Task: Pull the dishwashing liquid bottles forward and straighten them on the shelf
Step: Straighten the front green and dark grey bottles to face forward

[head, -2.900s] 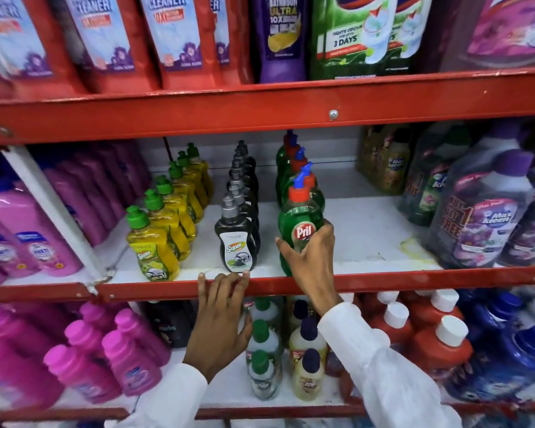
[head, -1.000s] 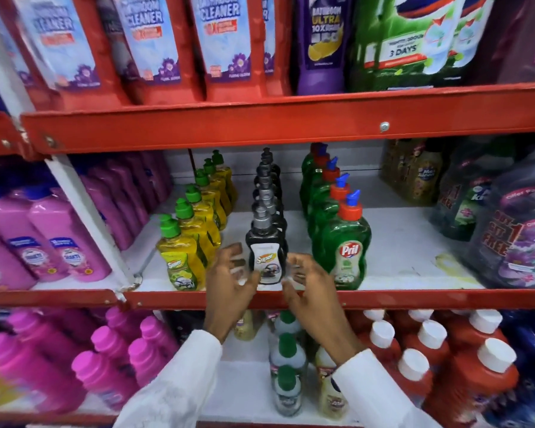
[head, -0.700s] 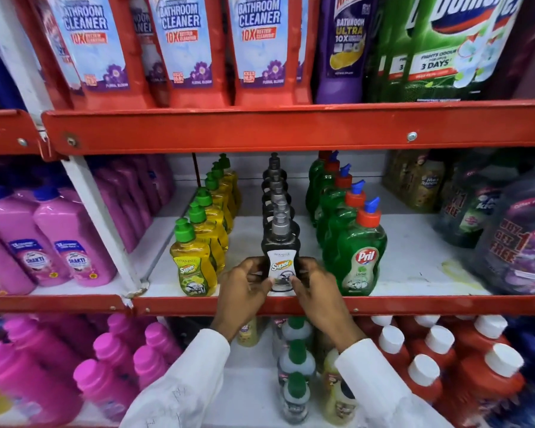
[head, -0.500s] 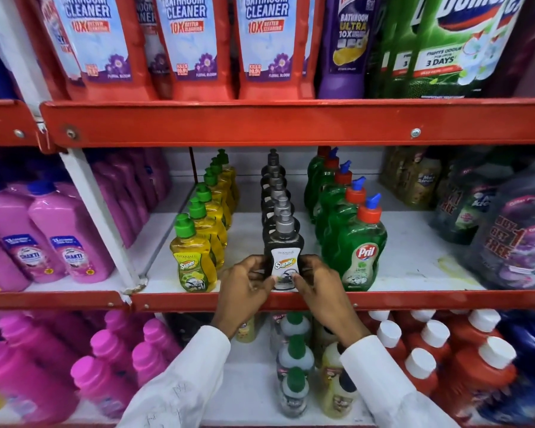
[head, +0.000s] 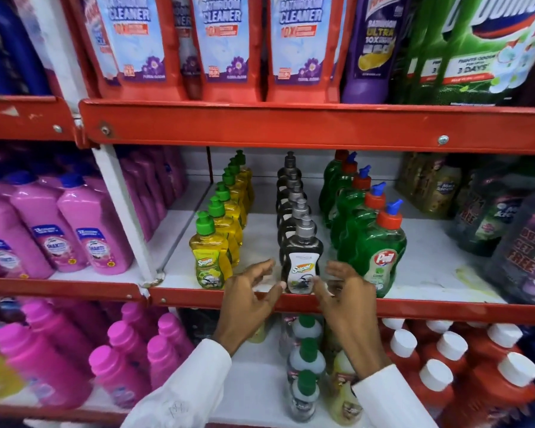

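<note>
Three rows of dishwashing liquid bottles run front to back on the white middle shelf (head: 430,273). The yellow row with green caps (head: 210,261) is on the left, the black row with grey caps (head: 301,257) in the middle, the green Pril row with orange caps (head: 380,257) on the right. The front black bottle stands upright at the red shelf lip. My left hand (head: 247,301) is just left of it and my right hand (head: 346,298) just right of it. Both have spread fingers and hold nothing, a small gap away from the bottle.
Pink bottles (head: 84,242) fill the bay to the left, behind a white upright (head: 121,211). Large dark refill packs (head: 513,242) stand at the right. Red bathroom cleaner pouches (head: 223,41) sit above. Red, pink and small bottles crowd the shelf below.
Both hands had closed on the front black bottle at the shelf lip. They have now let go and drawn slightly apart; the bottle stays upright at the front.
</note>
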Demonstrator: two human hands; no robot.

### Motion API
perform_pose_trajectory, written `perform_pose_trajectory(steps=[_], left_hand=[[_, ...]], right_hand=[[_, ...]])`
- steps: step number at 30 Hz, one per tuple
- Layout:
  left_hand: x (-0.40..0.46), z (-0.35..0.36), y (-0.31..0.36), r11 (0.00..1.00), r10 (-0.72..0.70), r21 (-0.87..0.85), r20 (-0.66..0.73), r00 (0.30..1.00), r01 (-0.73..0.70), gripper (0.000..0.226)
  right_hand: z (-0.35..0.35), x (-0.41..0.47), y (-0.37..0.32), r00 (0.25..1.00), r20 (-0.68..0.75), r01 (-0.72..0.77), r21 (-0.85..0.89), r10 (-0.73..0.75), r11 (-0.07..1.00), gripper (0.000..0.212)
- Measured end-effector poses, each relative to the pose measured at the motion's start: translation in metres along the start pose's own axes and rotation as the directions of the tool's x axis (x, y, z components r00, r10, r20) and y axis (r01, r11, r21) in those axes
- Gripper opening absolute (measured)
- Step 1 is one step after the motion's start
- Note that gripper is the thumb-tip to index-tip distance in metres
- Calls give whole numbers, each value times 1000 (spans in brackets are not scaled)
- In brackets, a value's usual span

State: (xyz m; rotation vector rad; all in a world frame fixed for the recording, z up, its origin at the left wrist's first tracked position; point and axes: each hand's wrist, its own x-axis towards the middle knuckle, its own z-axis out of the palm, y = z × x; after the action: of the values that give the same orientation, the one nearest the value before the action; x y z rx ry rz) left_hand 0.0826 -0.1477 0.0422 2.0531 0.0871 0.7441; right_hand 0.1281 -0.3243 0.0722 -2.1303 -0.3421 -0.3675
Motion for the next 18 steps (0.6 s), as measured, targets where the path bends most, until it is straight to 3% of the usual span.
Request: perform_pose_trajectory(steps=[3,5,7,9,11,15,18], left_hand=[[-18,-33,-5,993,116,62,-232,966,-104,19],[-21,-59,-13,994,110,60,-407,907,-93,12],[-15,-81,-26,1000,25,19,-496,868,-18,18],[-6,-98,-38,996,-79,2,-420,904,88,33],[1,-109,-47,985,-135,68,-248,959,157,45],[-1,-103,-46,984,-68,165,3,998,67,42],[6,-93,-40,991,-25,129,37,999,20,35]], right_hand=[[8,-16,-21,988,-117,113,95,-102,989,17],[28,-23,-39,987,-73,151,143,-141,978,18],[53,-25,-51,985,21,163,165,-169,973,20],[76,-22,-61,973,121,179,153,-198,972,25],[92,-16,-65,956,186,200,144,-225,969,30],[102,-8,-51,934,315,131,135,-168,982,37],[96,-3,-40,923,345,139,114,-170,984,32]])
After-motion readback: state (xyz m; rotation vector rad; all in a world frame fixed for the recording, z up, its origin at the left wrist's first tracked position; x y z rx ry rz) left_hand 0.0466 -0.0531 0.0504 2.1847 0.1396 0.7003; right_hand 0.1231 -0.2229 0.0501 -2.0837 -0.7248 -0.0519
